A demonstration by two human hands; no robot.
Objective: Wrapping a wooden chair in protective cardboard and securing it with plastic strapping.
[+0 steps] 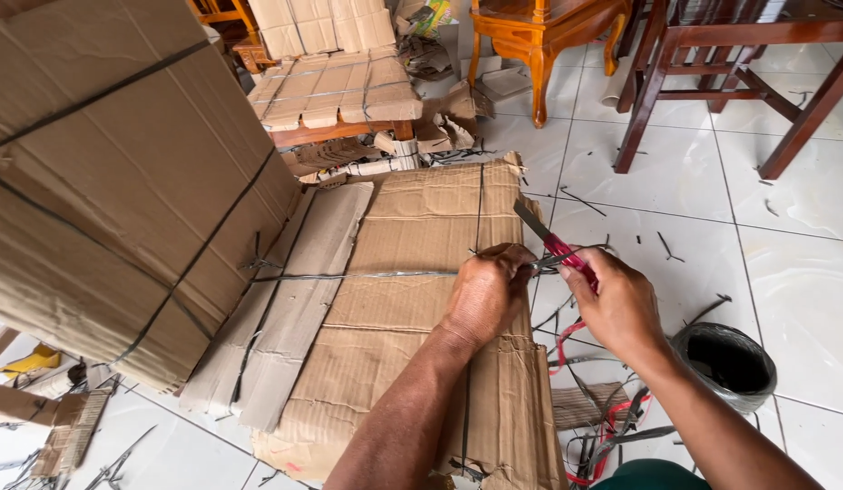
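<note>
Head view: flat brown cardboard bundle (412, 318) is laid on the tiled floor.
Left hand (487, 292): fist closed on the dark plastic strap (367, 274), which runs leftward.
Right hand (618, 304): red-handled cutter (553, 243) is gripped, blade just beside the left fist.

2 bare forearms, sleeveless (green garment (653, 475) below).

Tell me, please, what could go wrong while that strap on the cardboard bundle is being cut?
1. The utility knife in the right hand works right beside the left hand; a slip could cut fingers.
2. The taut strap might whip when severed.
3. Loose strap offcuts on the floor could snag feet.
</note>
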